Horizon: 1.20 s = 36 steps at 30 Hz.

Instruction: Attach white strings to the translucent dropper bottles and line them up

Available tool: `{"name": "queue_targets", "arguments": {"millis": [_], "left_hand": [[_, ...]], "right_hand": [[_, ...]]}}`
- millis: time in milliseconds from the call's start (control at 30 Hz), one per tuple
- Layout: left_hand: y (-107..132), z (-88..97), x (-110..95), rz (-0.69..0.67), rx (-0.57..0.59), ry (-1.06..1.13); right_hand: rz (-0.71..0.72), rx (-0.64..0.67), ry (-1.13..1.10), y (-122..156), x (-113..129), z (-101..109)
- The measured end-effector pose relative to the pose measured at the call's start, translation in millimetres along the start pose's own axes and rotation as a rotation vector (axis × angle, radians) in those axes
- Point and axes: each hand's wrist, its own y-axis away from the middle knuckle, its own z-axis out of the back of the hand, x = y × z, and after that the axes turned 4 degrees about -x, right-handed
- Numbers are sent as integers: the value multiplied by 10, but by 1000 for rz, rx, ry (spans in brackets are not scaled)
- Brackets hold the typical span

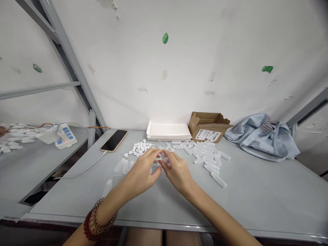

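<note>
My left hand [143, 172] and my right hand [176, 171] meet over the middle of the grey table [256, 198]. Between their fingertips is a small clear plastic bottle [164, 158], pinched from both sides. My left wrist wears a dark red bead bracelet [98, 222]. Just beyond my hands lies a heap of small white caps [139, 148]. Several clear bottles [208, 159] are spread to the right, and a few bottles [124, 166] lie to the left.
A phone [114, 140] on a white cable lies at the back left. A stack of white trays [166, 131], an open cardboard box [208, 127] and a blue garment [263, 136] sit along the wall. The left neighbouring table holds a power strip [65, 135] and more bottles.
</note>
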Motion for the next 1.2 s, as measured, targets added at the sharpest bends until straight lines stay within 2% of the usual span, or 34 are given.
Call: {"name": "queue_targets", "arguments": {"millis": [100, 267, 367, 467, 567, 733, 800, 967, 1067, 1200], "left_hand": [[134, -32, 74, -58, 3, -195], [408, -154, 124, -147, -276, -474], [556, -124, 161, -217, -350, -512], [699, 31, 244, -188, -294, -384], [837, 244, 357, -105, -163, -235], [1004, 497, 507, 22, -22, -113], [1047, 546, 540, 67, 6, -91], [1137, 593, 599, 135, 39, -117], [1156, 585, 626, 120, 42, -177], [1118, 560, 661, 74, 90, -338]], "right_hand": [[-84, 134, -6, -65, 143, -37], [-187, 201, -24, 48, 464, -141], [-169, 208, -67, 179, 585, -187], [-74, 273, -207, 252, 622, -171], [34, 332, -264, 261, 624, -155], [163, 272, -222, 272, 661, -303], [159, 270, -302, 286, 688, -385], [-13, 284, -424, 302, 715, -502], [61, 305, -380, 300, 682, -538], [264, 363, -151, 312, 608, -630]]}}
